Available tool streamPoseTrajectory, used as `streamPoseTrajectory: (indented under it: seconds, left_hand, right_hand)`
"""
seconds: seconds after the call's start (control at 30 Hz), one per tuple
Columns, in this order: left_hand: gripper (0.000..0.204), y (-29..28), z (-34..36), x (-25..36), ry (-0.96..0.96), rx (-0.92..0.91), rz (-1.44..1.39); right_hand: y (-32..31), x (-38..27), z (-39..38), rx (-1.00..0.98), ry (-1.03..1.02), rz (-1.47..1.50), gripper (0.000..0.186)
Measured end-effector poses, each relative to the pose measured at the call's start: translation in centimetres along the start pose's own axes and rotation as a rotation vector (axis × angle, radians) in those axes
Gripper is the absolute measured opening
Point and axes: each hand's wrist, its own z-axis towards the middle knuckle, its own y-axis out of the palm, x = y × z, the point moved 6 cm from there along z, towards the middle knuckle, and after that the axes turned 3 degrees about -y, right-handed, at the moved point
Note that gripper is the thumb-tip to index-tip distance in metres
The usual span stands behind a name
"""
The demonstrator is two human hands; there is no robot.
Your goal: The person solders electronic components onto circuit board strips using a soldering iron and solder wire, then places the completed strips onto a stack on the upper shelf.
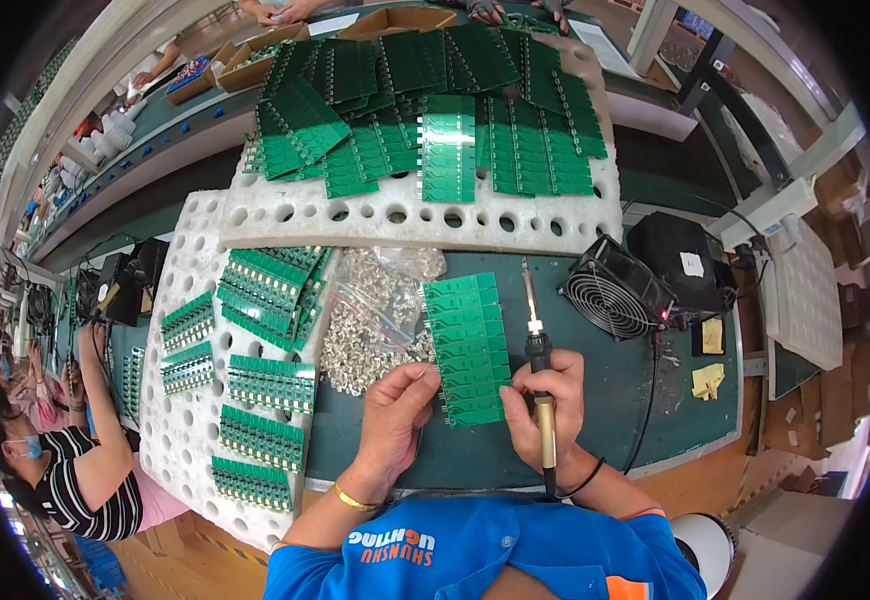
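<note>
A green circuit board panel (468, 350) is in front of me, upright in the picture, its long sides running away from me. My left hand (393, 415) is closed at its left edge, fingertips pinching a thin solder wire (419, 440); whether they also touch the panel I cannot tell. My right hand (549, 405) wraps around a soldering iron (538, 345), whose tip points up and away from the board. The right thumb lies close to the panel's lower right edge. Small metal parts (347, 362) are heaped left of the panel, beside a clear plastic bag (380, 290) of them.
A white foam tray (295, 225) bears stacked green panels (385, 75). Another foam tray (187, 400) on the left holds panels with parts fitted. Right stand a black fan (612, 288), a black box (685, 255) and yellow sponges (708, 380). A co-worker (95, 470) sits left.
</note>
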Motion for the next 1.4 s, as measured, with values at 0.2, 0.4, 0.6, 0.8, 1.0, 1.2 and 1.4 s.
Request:
streamPoseTrajectory:
  seconds: [0.2, 0.4, 0.6, 0.8, 1.0, 1.2, 1.4]
  left_hand:
    - [0.012, -0.4, 0.04, -0.17, 0.0, 0.007, -0.024]
    - [0.012, -0.74, 0.36, -0.45, -0.005, -0.011, -0.047]
    - [0.012, -0.67, 0.51, -0.57, -0.012, -0.023, -0.053]
    - [0.011, -0.63, 0.62, -0.54, -0.014, -0.022, -0.057]
    - [0.01, -0.48, 0.49, -0.34, -0.023, -0.028, -0.056]
    - [0.011, -0.08, 0.02, -0.17, -0.012, -0.012, -0.03]
    - [0.011, 0.09, -0.04, -0.14, -0.009, -0.003, -0.016]
  right_hand:
    - [0.34, -0.4, 0.55, -0.066, -0.085, -0.083, 0.037]
    - [0.46, -0.2, 0.42, -0.059, -0.062, -0.075, 0.038]
    - [0.43, -0.13, 0.42, -0.037, -0.066, -0.071, 0.038]
    - [0.49, -0.14, 0.58, -0.042, -0.078, -0.08, 0.037]
    - [0.5, -0.08, 0.39, -0.054, -0.059, -0.076, 0.036]
    - [0.28, -0.33, 0.45, -0.054, -0.075, -0.071, 0.036]
    - [0.13, -0.25, 0.47, -0.035, -0.071, -0.084, 0.032]
